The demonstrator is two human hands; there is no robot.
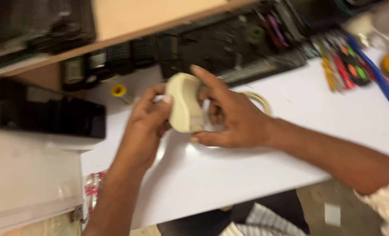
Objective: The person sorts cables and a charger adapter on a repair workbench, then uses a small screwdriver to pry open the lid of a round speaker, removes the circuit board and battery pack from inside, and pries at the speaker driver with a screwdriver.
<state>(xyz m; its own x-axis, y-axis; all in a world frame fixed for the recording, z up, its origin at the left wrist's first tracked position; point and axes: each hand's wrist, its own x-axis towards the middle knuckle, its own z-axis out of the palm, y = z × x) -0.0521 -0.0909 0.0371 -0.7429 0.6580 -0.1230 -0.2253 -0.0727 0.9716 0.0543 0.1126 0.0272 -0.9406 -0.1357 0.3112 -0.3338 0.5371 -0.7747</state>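
Both my hands hold a cream-coloured roll of tape [183, 102] above the white table [247, 170]. My left hand [148, 124] grips the roll from the left, thumb pressed on its face. On the right side my right hand [229, 116] grips it too, with the index finger stretched up over the rim. The picture is blurred by motion, so fine detail of the roll is lost. A second pale ring [261, 101] lies on the table just behind my right hand.
A black device [48, 114] rests on a white box at the left. A small yellow spool [119, 90] stands behind my hands. Coloured tools and pens [356, 65] lie at the back right. Dark equipment [220, 46] sits under a wooden shelf [133, 22].
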